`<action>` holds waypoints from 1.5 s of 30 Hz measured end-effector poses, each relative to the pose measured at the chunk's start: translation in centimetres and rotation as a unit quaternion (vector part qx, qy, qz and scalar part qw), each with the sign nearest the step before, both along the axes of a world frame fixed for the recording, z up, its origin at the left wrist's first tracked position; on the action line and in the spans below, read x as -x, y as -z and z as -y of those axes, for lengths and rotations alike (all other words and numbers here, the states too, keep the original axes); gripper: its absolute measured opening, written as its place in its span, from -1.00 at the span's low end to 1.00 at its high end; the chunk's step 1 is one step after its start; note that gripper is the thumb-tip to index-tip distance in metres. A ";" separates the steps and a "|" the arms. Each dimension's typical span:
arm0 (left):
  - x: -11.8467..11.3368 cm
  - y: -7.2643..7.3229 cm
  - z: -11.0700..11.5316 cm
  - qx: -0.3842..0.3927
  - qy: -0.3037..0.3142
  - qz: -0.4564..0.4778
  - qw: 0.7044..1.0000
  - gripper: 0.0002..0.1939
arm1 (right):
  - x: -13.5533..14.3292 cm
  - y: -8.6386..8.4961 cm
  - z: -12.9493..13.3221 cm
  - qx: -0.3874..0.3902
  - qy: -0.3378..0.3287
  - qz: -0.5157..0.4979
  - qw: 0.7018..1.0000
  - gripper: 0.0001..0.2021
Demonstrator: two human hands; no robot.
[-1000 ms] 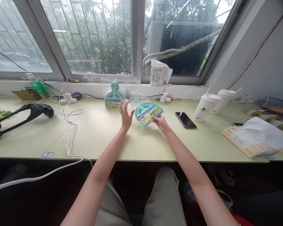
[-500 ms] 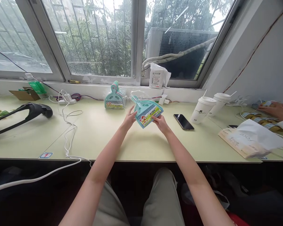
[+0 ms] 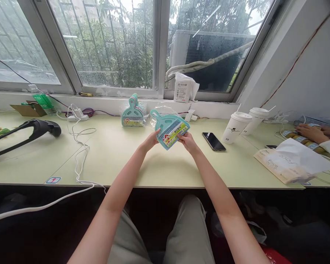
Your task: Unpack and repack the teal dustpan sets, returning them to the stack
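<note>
Both hands hold up a small teal plastic dustpan-and-brush set in a clear plastic wrapper (image 3: pixel 169 128), lifted just above the pale green tabletop (image 3: pixel 165 165) near its middle. The set's long axis runs on a slant: the rounded handle points up and to the left, toward the window, and the wide flat edge points down and to the right. Its face is turned toward the camera, showing fine brush bristles across the pan and a bright label in yellow, green and red along the wide edge (the print is too small to read).

The left hand (image 3: pixel 151 139) is closed on the lower left side of the set, fingers curled around its edge. The right hand (image 3: pixel 187 140) pinches the lower right corner by the label, thumb on top.

Just behind, against the window sill, stands a stack of more teal dustpan sets in wrappers (image 3: pixel 133 114), handles up. To the right lie a black phone (image 3: pixel 213 141) and two white paper cups with lids and straws (image 3: pixel 243 123). At the far right another person's hand (image 3: pixel 309 132) rests on the tabletop
</note>
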State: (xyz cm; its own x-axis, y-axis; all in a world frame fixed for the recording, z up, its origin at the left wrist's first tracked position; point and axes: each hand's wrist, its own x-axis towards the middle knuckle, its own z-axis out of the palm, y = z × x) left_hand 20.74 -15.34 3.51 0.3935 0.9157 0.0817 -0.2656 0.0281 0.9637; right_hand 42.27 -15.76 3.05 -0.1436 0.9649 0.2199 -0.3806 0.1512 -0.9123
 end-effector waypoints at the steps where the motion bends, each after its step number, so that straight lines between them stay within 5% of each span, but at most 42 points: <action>1: 0.0 0.0 0.0 0.004 0.002 -0.005 1.000 -0.46 | 0.0 0.0 -0.1 0.000 0.006 -0.003 1.000 -0.57; 7: -1.1 0.9 -0.4 0.000 0.052 0.020 0.998 -0.46 | 1.1 0.7 -0.4 -0.028 0.079 -0.063 0.995 -0.59; 14: -1.7 0.8 -0.1 -0.044 -0.026 0.071 0.996 -0.44 | 1.4 1.3 -0.9 0.003 0.071 -0.079 0.994 -0.63; 18: -1.6 0.5 0.4 -0.019 0.042 0.016 0.999 -0.41 | -0.2 0.3 -1.0 0.008 0.030 -0.055 0.998 -0.65; 24: -2.5 0.3 1.6 0.000 0.130 -0.015 0.991 -0.44 | -0.7 -0.1 -0.8 0.009 0.072 -0.070 0.995 -0.67; 33: -3.4 0.7 0.7 -0.015 -0.031 0.095 0.995 -0.51 | 0.5 0.8 -0.7 0.019 0.102 -0.100 0.990 -0.65; 39: -3.9 1.2 0.6 -0.013 -0.076 0.058 0.995 -0.43 | 1.2 1.3 -0.7 0.022 0.114 -0.104 0.988 -0.66; 45: -3.7 1.3 0.7 -0.023 -0.082 0.021 0.996 -0.39 | 0.2 1.3 -1.8 0.109 0.129 -0.117 0.979 -0.85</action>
State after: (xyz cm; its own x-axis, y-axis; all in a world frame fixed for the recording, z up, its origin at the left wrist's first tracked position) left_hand 24.41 -16.03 2.17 0.2348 0.9621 0.1387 -0.3022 -0.0634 0.9511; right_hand 42.04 -13.98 1.77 0.1404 0.9901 0.0020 -0.5587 0.0809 -0.8254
